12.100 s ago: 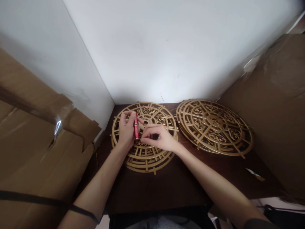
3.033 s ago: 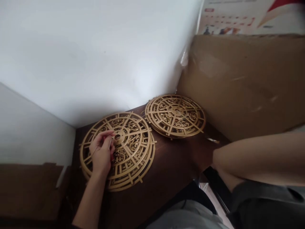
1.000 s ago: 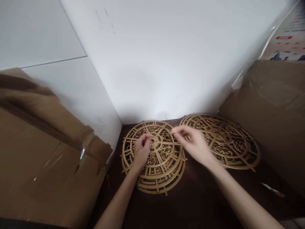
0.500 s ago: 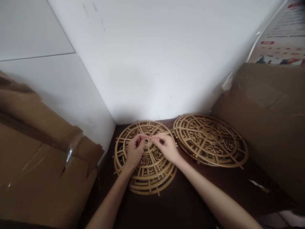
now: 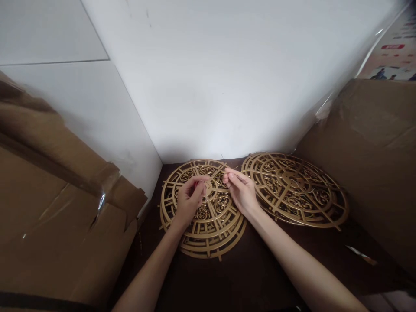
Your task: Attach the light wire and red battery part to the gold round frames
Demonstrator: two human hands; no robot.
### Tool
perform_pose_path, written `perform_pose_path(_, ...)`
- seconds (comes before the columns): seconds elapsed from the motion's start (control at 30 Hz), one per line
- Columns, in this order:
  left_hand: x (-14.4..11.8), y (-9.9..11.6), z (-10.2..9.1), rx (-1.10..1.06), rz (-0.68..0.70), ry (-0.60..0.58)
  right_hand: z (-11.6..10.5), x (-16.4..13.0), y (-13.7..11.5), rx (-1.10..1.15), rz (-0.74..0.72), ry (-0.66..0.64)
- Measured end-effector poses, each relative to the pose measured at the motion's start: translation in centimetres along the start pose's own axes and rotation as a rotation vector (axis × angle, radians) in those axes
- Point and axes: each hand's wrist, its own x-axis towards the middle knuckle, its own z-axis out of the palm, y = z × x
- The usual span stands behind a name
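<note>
Both hands work over the left stack of gold filigree discs (image 5: 203, 212), which lies at the back left corner of the dark desk (image 5: 253, 268), close to the white wall (image 5: 227, 86). The left hand (image 5: 188, 200) rests on the top disc near its hub, fingers curled around a small red tool (image 5: 196, 185) of which only a sliver shows. The right hand (image 5: 240, 190) is over the right rim of the same stack, thumb and forefinger pinched together on what looks like a thin wire; it is too fine to make out clearly. The two hands are near each other but not touching. A second stack of gold discs (image 5: 295, 188) lies just beside the first, toward the back right. Cardboard boxes stand on the left (image 5: 55, 216) and on the right (image 5: 377, 151).
</note>
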Motion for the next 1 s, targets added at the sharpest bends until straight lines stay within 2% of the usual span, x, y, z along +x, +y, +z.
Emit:
perform_pose_path(0.1,0.0,0.4,-0.1,-0.188,-0.038,-0.036,0.1,0.0,-0.6,0.024,0.105,-0.095)
perform_pose_path(0.23,0.2,1.0,-0.5,-0.400,-0.098,-0.018,0.2,0.0,-1.0,0.007,0.113,-0.223)
perform_pose_path(0.33,0.5,1.2,-0.7,-0.455,-0.143,-0.033,0.0,-0.1,-0.8,-0.036,0.163,-0.298)
perform_pose_path(0.43,0.5,1.0,-0.6,-0.387,-0.183,-0.053,-0.2,-0.2,-0.4,-0.174,0.185,-0.347)
perform_pose_path(0.63,0.1,0.1,0.0,-0.110,-0.229,-0.158,0.1,-0.7,-0.4,-0.449,0.062,-0.431)
perform_pose_path(1.0,0.1,0.0,0.1,-0.087,-0.215,-0.160,0.5,-1.3,-0.9,-0.636,-0.109,-0.501)
